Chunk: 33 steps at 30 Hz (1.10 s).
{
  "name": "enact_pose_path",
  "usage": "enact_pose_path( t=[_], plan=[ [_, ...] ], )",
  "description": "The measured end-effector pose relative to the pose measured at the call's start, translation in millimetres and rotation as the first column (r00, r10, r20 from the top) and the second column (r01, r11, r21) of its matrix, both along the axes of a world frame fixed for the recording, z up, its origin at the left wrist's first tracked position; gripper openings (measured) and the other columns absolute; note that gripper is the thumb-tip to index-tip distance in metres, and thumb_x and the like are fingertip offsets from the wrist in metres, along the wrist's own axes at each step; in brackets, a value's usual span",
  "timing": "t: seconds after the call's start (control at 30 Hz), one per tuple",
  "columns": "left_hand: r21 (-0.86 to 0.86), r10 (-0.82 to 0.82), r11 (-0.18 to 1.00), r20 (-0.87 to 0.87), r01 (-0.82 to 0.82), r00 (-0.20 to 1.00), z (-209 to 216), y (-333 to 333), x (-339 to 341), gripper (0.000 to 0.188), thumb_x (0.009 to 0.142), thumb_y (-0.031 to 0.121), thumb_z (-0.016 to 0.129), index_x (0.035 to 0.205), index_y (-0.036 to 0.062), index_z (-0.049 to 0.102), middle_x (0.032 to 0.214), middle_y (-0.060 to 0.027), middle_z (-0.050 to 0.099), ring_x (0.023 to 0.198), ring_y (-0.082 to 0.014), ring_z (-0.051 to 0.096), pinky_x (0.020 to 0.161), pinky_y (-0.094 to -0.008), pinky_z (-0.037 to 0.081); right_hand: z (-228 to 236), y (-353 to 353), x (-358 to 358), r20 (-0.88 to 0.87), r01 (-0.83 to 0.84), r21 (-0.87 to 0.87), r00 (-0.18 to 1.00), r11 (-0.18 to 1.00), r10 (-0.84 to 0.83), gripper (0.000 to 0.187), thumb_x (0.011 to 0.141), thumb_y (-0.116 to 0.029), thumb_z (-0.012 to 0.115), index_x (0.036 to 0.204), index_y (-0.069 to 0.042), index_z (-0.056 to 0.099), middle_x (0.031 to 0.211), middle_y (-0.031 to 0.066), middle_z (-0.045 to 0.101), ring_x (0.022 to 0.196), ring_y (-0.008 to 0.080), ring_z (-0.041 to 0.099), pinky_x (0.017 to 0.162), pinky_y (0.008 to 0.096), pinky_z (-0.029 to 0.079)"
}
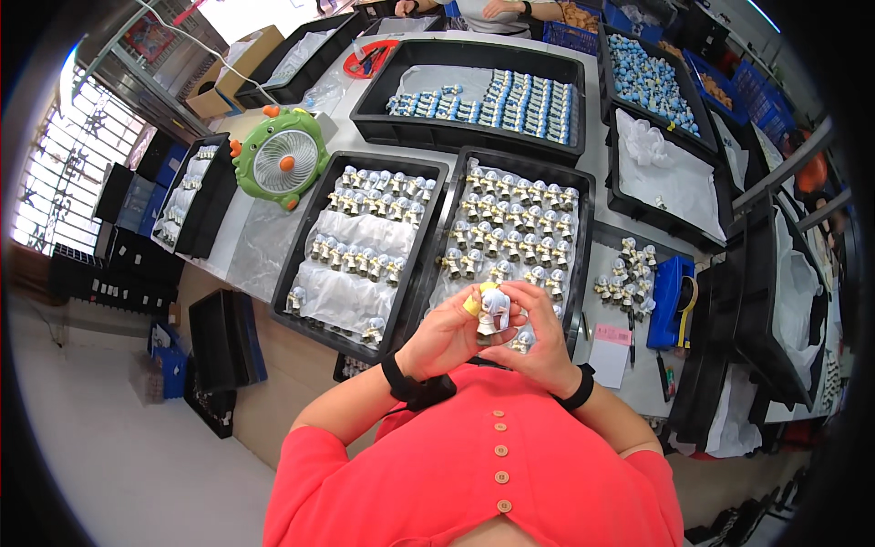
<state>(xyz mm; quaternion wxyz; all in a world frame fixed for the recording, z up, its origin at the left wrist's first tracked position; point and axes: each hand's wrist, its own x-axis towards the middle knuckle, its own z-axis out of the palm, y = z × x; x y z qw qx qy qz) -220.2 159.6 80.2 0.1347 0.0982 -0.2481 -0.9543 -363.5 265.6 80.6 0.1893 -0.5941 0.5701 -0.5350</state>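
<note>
Low over the near end of a black tray, I hold a small figurine [493,314] with a pale blue-white head and a light body. My left hand [437,339] is closed round its left side, and one fingertip wears a yellow cover. From the other side, the thumb and fingers of my right hand [545,345] close on the same figurine. Beneath my hands, the tray [587,246] holds rows of similar figurines [515,217] on white lining. To its left, another black tray [305,235] has rows of them between white sheets. My hands hide part of the nearest rows.
Loose figurines [629,273] cluster at the right, beside a blue tape dispenser [673,301], a paper slip [608,360] and pens [663,376]. A green fan [284,162] stands left. Beyond are a tray [374,130] of blue-and-white pieces and another person [497,16]. Black trays [791,301] stand far right.
</note>
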Motion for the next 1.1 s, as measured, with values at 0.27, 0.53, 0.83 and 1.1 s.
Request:
enact_pose_path(
  t=[0.27, 0.53, 0.83, 1.1],
  plan=[
    [-0.078, 0.027, 0.997, 0.167, -0.014, 0.986, 4, 0, -4, 0.043, 0.097, 0.034, 0.043, 0.128, 0.0042, 0.042, 0.119, -0.0099, 0.053, 0.109, -0.0246, 0.054, 0.094, -0.0405, 0.045, 3, -8, -1, -0.290, 0.125, -0.111, 0.945, 0.986, -0.152, 0.071, 0.055, -0.021, 0.084, 0.115, -0.007, 0.049, 0.118, 0.0120, 0.050, 0.108, 0.0315, 0.048, 0.093, 0.0434, 0.038],
    [0.034, -0.062, 0.998, 0.132, 0.058, 0.989, -2, -3, 1, 0.050, 0.099, 0.041, 0.029, 0.129, 0.0024, 0.040, 0.120, -0.0165, 0.053, 0.108, -0.0280, 0.055, 0.090, -0.0403, 0.048, 9, -7, 2, -0.123, 0.060, -0.007, 0.991, 0.998, -0.061, 0.073, 0.055, -0.018, 0.084, 0.118, -0.005, 0.048, 0.119, 0.0124, 0.049, 0.110, 0.0307, 0.046, 0.092, 0.0410, 0.040],
    [0.154, -0.116, 0.982, 0.063, 0.106, 0.991, -10, -5, 13, 0.051, 0.099, 0.040, 0.026, 0.133, 0.0035, 0.037, 0.127, -0.0192, 0.049, 0.114, -0.0309, 0.052, 0.092, -0.0435, 0.047, 6, -7, 10, 0.019, -0.023, 0.114, 1.000, 0.993, 0.021, 0.074, 0.059, -0.020, 0.084, 0.122, -0.005, 0.048, 0.125, 0.0126, 0.045, 0.114, 0.0292, 0.044, 0.095, 0.0383, 0.039],
    [0.078, -0.089, 0.993, 0.025, 0.087, 0.996, -11, -12, 30, 0.046, 0.099, 0.035, 0.031, 0.131, 0.0023, 0.038, 0.129, -0.0184, 0.047, 0.115, -0.0298, 0.052, 0.095, -0.0421, 0.045, -2, -7, 25, 0.162, -0.107, 0.189, 0.984, 0.976, 0.076, 0.075, 0.063, -0.016, 0.080, 0.129, -0.007, 0.045, 0.131, 0.0127, 0.040, 0.122, 0.0298, 0.040, 0.100, 0.0387, 0.035]
  ],
)
